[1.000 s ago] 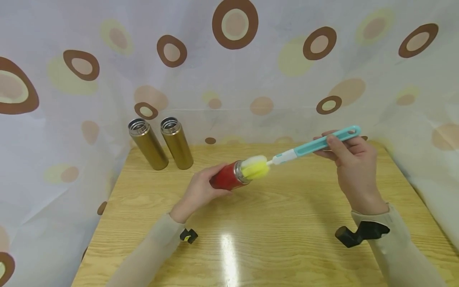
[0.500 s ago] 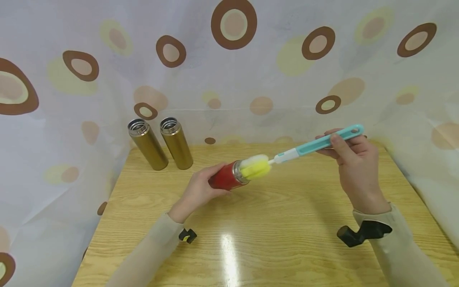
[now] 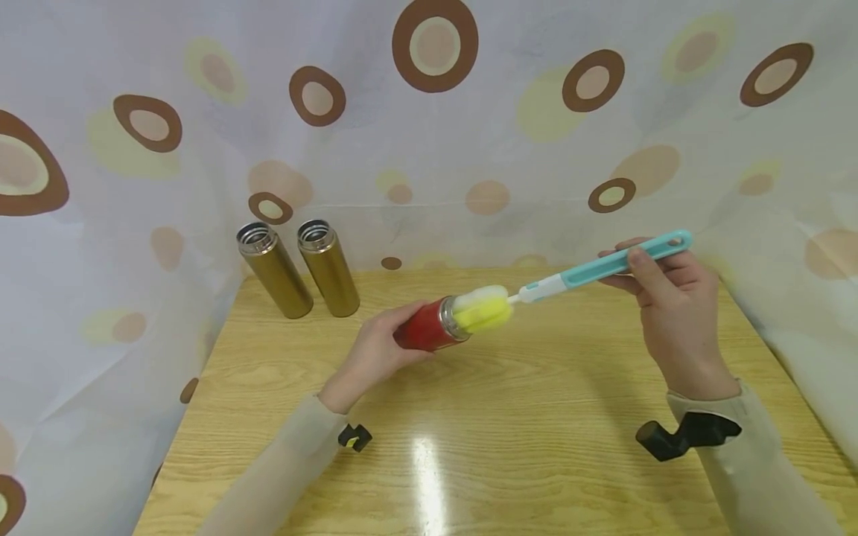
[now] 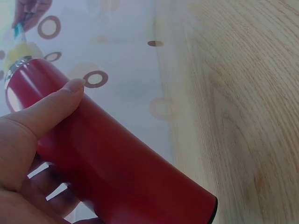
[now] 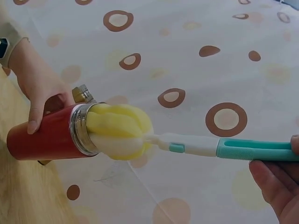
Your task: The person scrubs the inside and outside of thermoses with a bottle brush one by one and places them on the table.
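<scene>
My left hand [image 3: 372,350] grips a red thermos bottle [image 3: 429,325], its fingers and thumb wrapped round the body. The bottle is tilted, with its open steel mouth [image 5: 83,129] facing right. My right hand [image 3: 680,320] holds a bottle brush [image 3: 596,269] by its turquoise handle, thumb on top and fingers beneath. The brush's yellow and white sponge head [image 5: 119,130] sits at the bottle's mouth, most of it outside; its tip is hidden by the rim. In the left wrist view, the thumb lies across the red bottle [image 4: 121,163].
Two gold thermos bottles [image 3: 276,275] without lids stand upright at the table's back left. The wooden table [image 3: 523,417] meets a patterned sheet [image 3: 429,149] behind and at both sides.
My right hand has moved slightly right and up with the brush, and more of the sponge head shows outside the mouth. The red bottle has shifted only a little.
</scene>
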Demonstrator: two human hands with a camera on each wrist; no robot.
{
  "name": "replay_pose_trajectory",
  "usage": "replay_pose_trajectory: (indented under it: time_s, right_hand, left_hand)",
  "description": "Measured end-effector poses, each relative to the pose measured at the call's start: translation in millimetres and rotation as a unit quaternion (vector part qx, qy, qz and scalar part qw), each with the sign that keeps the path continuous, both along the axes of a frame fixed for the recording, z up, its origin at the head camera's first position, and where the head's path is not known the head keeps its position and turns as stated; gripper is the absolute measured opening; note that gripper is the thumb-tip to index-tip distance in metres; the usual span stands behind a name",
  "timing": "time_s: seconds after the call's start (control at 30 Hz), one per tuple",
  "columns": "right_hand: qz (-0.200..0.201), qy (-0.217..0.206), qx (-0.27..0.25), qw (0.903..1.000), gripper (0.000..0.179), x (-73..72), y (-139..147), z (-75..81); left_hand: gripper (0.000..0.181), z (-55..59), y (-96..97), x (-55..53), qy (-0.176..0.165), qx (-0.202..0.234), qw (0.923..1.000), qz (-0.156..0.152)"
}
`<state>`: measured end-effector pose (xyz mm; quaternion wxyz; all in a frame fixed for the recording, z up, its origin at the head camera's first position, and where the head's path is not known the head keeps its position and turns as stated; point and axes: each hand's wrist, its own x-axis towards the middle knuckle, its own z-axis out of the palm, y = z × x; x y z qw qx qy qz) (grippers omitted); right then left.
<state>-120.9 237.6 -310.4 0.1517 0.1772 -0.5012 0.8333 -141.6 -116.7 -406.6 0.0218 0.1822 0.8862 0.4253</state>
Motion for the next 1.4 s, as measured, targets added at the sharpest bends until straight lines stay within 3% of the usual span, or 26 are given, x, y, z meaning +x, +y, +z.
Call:
replay_pose_trajectory:
  time_s: [0.23,0.5,0.83,1.1,1.4]
  right_hand:
    - [-0.054,-0.013,0.050,0.9972,0.021,0.1,-1.6,1.5]
    - [-0.027,0.000,0.021,0.9994,0.020,1.8,-2.6,1.4]
    - [-0.037,0.000,0.045,0.9983,0.021,1.9,-0.4,1.4]
    - [0.005,0.016,-0.006,0.9998,0.020,0.8,3.6,0.0]
    - [0.002,0.014,-0.011,0.9998,0.019,1.6,4.3,0.4]
  left_hand:
    - [0.079,0.7,0.2,1.5,0.006,-0.002,1.0000,-0.001]
    - [0.081,-1.2,-1.2,1.6,0.010,-0.006,0.9999,0.000]
    - [0.082,-2.8,-4.1,2.0,0.004,-0.002,1.0000,-0.005]
    - [0.081,-1.5,-4.5,2.2,0.005,-0.002,1.0000,-0.006]
    - [0.081,-2.4,-5.9,2.3,0.000,-0.005,1.0000,-0.006]
